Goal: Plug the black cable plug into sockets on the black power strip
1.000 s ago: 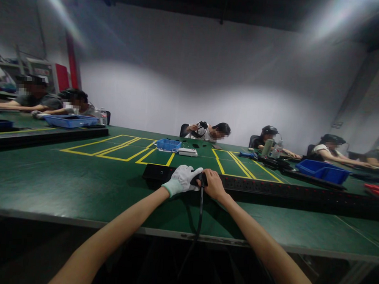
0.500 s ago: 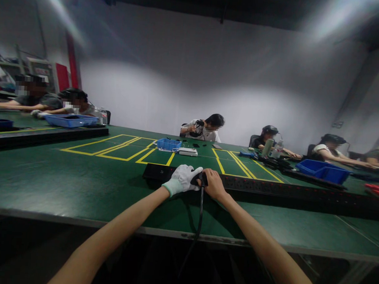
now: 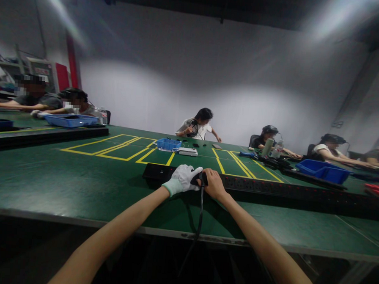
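A black plug (image 3: 203, 180) on a thick black cord (image 3: 201, 208) is at the long black power strip (image 3: 253, 185), between my two hands. My left hand (image 3: 183, 178), in a white glove with a mint cuff, is closed over the strip, its thumb against the plug. From the other side my bare right hand (image 3: 213, 183) grips the plug with bent fingers. The cord runs down over the table's front edge. My hands cover the plug's front, so I cannot tell how far it is in a socket.
Yellow tape marks the green table (image 3: 88, 187). Beyond the strip are a small blue basket (image 3: 169, 144) and a white box (image 3: 188, 151). A blue bin (image 3: 323, 171) is at right, a blue tray (image 3: 71, 120) at left. Several people sit around; one person (image 3: 195, 127) is opposite.
My hands, the plug and the strip look the same as before. The person opposite has leaned to the left and stretched one arm out over the table.
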The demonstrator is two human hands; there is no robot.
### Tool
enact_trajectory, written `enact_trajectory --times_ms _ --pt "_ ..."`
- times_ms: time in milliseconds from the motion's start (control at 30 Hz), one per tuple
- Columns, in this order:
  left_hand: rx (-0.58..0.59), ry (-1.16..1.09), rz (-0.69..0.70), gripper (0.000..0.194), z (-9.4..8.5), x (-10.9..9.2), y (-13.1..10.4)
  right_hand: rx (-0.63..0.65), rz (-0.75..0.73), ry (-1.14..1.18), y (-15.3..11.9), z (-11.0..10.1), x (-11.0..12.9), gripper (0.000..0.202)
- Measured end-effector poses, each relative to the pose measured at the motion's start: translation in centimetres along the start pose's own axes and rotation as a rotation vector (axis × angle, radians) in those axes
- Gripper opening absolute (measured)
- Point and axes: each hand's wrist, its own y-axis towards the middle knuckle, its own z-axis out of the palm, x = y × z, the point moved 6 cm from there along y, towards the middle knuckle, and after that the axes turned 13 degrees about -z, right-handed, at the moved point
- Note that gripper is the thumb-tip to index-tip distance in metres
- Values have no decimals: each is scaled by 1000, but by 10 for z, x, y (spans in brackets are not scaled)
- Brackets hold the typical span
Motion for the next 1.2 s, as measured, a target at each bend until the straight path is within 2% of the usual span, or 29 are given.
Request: enact_trajectory --times_ms 567,1000,1200 --pt "-4 -10 11 84 -1 1 -2 14 -10 -31 1 0 0 31" --pt "20 -12 9 81 4 3 0 62 -40 -42 1 -6 5 46" --pt "22 -10 5 81 4 3 0 79 -52 -25 1 -7 5 46"
